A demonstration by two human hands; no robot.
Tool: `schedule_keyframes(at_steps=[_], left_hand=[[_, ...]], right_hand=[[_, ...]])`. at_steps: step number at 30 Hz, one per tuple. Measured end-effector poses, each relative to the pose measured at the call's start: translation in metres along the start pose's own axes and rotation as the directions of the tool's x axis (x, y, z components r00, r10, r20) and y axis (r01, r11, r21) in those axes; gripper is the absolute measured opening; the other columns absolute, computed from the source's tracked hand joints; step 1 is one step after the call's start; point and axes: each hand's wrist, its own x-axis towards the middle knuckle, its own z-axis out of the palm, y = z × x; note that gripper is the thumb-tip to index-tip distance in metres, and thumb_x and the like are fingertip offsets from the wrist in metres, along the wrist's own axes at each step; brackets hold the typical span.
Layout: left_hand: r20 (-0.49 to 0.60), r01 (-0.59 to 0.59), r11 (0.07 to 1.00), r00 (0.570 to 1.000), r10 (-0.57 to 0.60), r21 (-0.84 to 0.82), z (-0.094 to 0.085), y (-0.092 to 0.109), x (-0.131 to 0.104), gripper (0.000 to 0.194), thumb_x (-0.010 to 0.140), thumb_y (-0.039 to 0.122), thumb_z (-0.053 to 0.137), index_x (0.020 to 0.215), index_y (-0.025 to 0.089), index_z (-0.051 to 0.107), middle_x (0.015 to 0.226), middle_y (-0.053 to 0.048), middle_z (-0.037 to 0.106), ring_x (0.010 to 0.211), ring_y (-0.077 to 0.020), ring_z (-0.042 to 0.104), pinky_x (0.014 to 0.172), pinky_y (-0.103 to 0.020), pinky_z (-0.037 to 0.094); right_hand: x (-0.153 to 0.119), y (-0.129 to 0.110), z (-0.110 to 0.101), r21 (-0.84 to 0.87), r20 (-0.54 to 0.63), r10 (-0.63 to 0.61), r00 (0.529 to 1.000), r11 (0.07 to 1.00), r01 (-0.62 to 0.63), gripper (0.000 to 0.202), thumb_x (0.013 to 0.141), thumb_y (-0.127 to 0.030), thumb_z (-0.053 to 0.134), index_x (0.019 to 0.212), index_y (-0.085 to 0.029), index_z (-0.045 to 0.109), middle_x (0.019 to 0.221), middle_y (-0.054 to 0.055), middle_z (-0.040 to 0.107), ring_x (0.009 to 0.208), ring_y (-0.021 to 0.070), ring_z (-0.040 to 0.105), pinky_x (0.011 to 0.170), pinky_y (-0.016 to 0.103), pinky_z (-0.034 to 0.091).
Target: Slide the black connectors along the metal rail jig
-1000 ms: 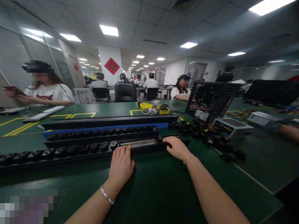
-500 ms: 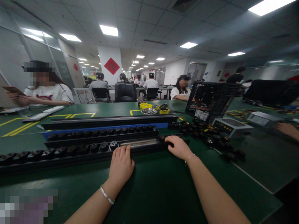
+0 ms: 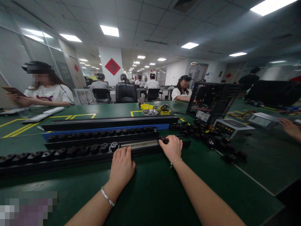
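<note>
Rail (image 3: 94, 158): long black channel lying across the counter (image 3: 152, 194), nearest of several; a row of round parts (image 3: 71, 152) sits in it, the rightmost with a bright silvery top.
Bare stretch (image 3: 141, 144): right of that row I see the pale metal bed of the channel, between my two hands.
Left hand (image 3: 122, 163): palm down, fingers together, fingertips on the rail just beside the silvery part; I cannot tell whether they grip.
Right hand (image 3: 172, 147): thumb and fingers narrowed about a small dark part (image 3: 163, 138); how firmly, I cannot tell.
Small dark part: at the right end of the bare stretch, partly hidden by my fingers.
Behind: second row of round parts (image 3: 103, 134), blue strip (image 3: 162, 126), another black rail (image 3: 113, 121).
Right side: loose dark parts (image 3: 215, 142), upright open computer case (image 3: 211, 102), grey power supply (image 3: 234, 128).
Far side: shiny dish (image 3: 150, 112) near a yellow tray (image 3: 147, 107).
Co-workers: one at left holds a flat device (image 3: 13, 91); another's hand (image 3: 290, 128) shows at the right edge.
</note>
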Motion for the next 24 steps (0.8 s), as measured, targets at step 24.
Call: schedule_keyframes(at_steps=[24], left_hand=[[-0.017, -0.009, 1.000, 1.000, 0.009, 0.013, 0.0002, 0.0001, 0.0002, 0.049, 0.076, 0.021, 0.048, 0.123, 0.009, 0.049, 0.112, -0.015, 0.058, 0.109, -0.0270, 0.048, 0.100, -0.044, 0.034]], right_hand=[[0.0040, 0.0022, -0.0054, -0.049, 0.016, 0.075, 0.997, 0.996, -0.074, 0.022, 0.074, -0.039, 0.053, 0.078, -0.018, 0.059, 0.090, 0.009, 0.063, 0.099, 0.0252, 0.052, 0.101, 0.046, 0.022]])
